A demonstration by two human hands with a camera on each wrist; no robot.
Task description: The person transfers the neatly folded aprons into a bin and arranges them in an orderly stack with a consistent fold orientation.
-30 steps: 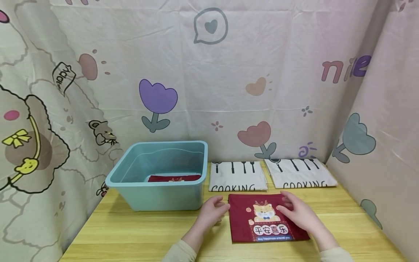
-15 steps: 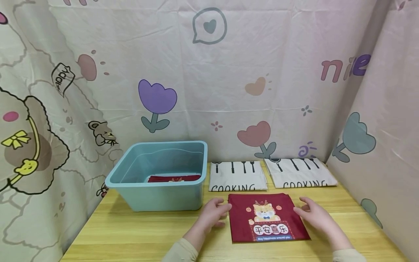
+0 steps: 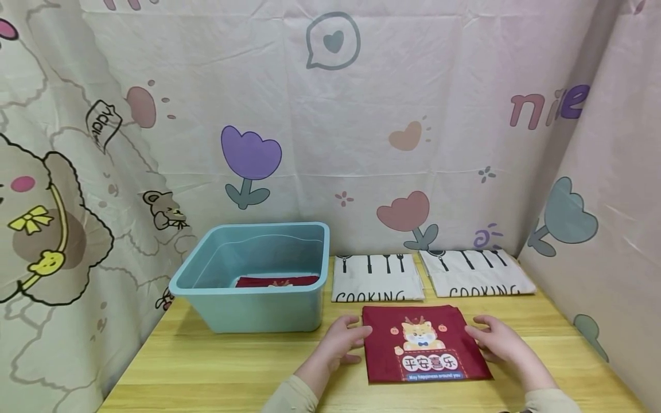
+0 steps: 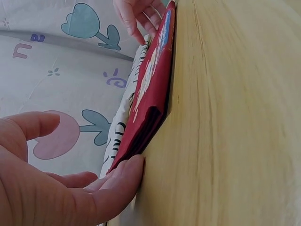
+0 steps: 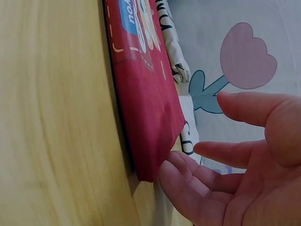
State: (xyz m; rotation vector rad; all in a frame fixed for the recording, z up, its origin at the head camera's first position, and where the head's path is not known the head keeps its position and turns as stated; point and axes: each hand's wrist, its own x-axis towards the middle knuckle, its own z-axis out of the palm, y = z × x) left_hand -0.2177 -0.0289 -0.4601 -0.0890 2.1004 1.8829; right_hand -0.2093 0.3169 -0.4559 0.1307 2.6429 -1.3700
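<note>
A folded dark red cloth (image 3: 382,344) with a cartoon dog and Chinese lettering lies flat on the wooden table, between both hands. At its left edge is my left hand (image 3: 339,341), thumb raised over the side; in the left wrist view the lower fingertips (image 4: 134,165) meet the layered edge at table level. My right hand (image 3: 501,341) is at the opposite edge. Its lower fingertips (image 5: 171,174) reach the cloth's corner in the right wrist view, while the thumb stays apart above. Neither hand has the cloth pinched.
A light blue plastic tub (image 3: 258,310) stands to the left with another red cloth (image 3: 279,281) inside. Behind the red cloth lie two folded white cloths (image 3: 377,278) (image 3: 477,275) printed "COOKING". A patterned curtain (image 3: 330,132) hangs around the table (image 3: 232,373).
My right hand has drawn back off the cloth's top to its right edge, fingers now lower beside it. The left hand has come slightly closer to the left edge.
</note>
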